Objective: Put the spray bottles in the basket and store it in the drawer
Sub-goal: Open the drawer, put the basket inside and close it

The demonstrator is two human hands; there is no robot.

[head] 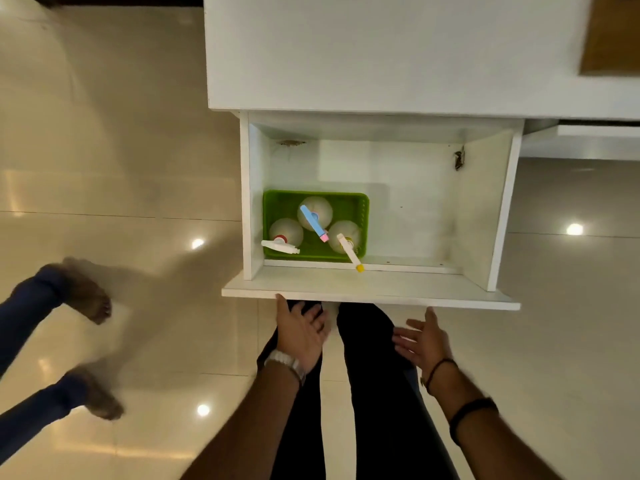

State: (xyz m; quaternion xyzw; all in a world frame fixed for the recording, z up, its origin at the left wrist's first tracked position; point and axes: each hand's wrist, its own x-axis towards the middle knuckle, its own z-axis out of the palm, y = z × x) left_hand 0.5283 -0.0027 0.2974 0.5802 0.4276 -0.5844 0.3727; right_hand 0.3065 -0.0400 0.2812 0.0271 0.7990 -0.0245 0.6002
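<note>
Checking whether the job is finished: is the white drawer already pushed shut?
No, the white drawer stands pulled out, with the green plastic basket of three spray bottles visible inside, and both open hands at its front.

Open white drawer [377,284]; green basket [277,202] on bottom, front-left corner.

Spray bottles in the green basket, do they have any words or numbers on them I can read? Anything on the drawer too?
None can be read.
Three spray bottles: seen from above, no label shows.
Green basket: no writing.
White drawer: plain, no sign or number.
</note>
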